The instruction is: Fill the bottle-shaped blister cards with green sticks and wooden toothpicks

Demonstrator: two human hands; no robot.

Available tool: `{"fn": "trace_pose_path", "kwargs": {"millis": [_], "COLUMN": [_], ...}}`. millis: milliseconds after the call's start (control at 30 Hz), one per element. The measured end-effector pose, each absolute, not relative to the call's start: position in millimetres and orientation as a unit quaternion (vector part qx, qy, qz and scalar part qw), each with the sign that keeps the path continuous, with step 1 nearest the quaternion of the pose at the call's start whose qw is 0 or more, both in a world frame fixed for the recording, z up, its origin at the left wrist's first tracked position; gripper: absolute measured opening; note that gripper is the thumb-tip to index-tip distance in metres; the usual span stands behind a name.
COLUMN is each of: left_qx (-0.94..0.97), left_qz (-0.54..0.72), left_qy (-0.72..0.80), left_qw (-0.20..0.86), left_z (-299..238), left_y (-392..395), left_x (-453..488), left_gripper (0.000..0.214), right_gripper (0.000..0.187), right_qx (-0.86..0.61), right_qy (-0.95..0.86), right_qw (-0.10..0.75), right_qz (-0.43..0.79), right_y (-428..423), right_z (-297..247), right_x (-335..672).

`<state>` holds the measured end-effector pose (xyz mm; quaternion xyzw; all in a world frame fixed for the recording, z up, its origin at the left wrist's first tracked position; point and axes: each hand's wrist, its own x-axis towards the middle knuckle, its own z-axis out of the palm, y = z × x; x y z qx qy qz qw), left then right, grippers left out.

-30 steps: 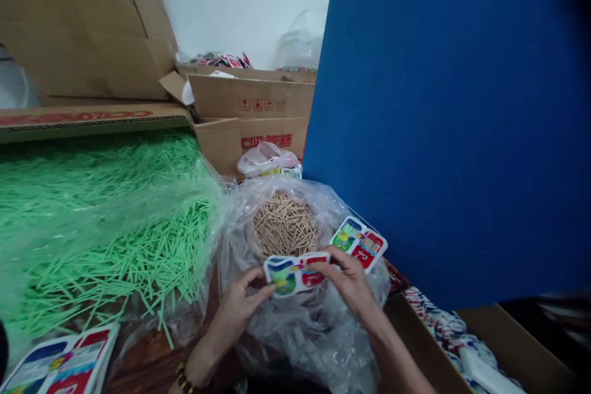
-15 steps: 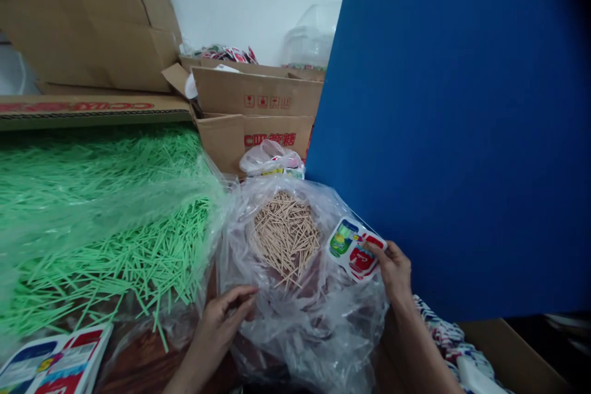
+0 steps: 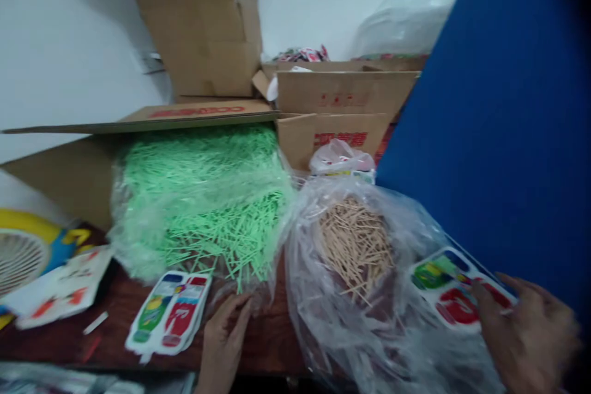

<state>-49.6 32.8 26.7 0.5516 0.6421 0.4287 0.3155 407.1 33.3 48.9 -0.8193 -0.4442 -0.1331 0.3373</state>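
My right hand (image 3: 530,332) grips a flat printed packet (image 3: 446,311) with a green bottle and a red bottle on it, thumb on top. The packet lies over the edge of a crumpled clear plastic bag (image 3: 305,295). Inside that bag is a heap of short tan sticks (image 3: 355,246). My left hand (image 3: 226,338) holds nothing I can see; its thumb and forefinger are slightly apart, just below the loose green sticks (image 3: 244,240). To its left, a small stack of similar printed packets (image 3: 168,314) rests on the dark wooden table (image 3: 272,332).
An open cardboard box (image 3: 87,178) holds the green sticks in clear plastic. More cartons (image 3: 341,89) stand behind. A blue panel (image 3: 521,154) rises at right. A yellow and blue fan (image 3: 28,252) and a white printed bag (image 3: 69,289) are at left.
The view has swung left, bringing the fan and whole packet stack into sight. My left hand has moved away from the tan sticks toward the green ones. My right hand keeps its packet.
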Motion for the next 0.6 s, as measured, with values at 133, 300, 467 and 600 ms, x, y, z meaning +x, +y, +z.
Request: {"fn": "trace_pose_path", "kwargs": {"millis": [133,300,467,600], "left_qx": [0.544,0.509,0.474,0.465], "left_qz": [0.401,0.205,0.153,0.153], "left_qy": [0.730,0.834,0.866,0.872], "left_qw": [0.102,-0.049,-0.055,-0.032], "left_z": [21.7,11.4,6.4,2.2], "left_y": [23.5,17.6,21.0,26.7], "left_x": [-125.5,-187.5,-205.2,-215.9], "left_gripper": [0.027,0.032,0.034,0.039], "right_gripper": [0.033,0.020,0.021,0.019], "right_qx": [-0.662,-0.406,-0.498,-0.590], "right_qy": [-0.629,-0.806,-0.817,-0.777], "right_qw": [0.406,0.353,0.176,0.097], "right_qz": [0.007,0.246,0.232,0.198], "right_y": [76.3,126.6,184.4,206.0], "right_z": [55.7,73.0,60.2,35.0], "right_x": [317.2,147.0,65.7,70.6]}}
